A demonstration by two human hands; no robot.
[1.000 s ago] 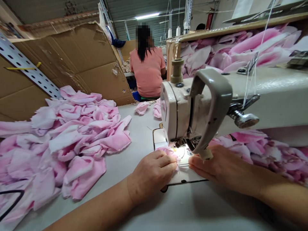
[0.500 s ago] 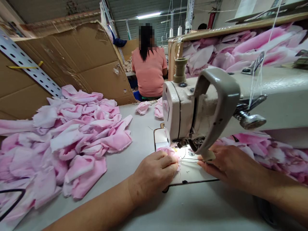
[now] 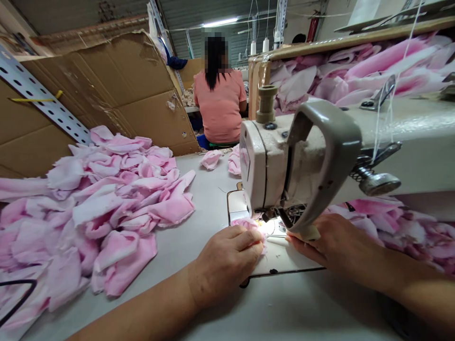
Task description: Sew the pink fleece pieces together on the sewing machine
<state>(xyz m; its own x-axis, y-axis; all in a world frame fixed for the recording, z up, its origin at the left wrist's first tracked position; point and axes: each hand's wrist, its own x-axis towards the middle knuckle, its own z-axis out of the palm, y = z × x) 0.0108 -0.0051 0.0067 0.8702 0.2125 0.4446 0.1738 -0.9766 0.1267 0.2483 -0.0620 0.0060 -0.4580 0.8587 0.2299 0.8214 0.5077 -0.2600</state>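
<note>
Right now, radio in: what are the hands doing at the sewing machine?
Left hand on pink fabric at needle; right hand open on machine bed; nothing blocking.

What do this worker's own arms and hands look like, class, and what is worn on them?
The left hand and right hand are bare: no gloves, rings or watch show. Both forearms are bare too, with no sleeve in view.

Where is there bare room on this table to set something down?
Bare tabletop lies in front of the machine plate and between the pink fabric pile and left hand. The needle area, by the right hand, is crowded.
</note>
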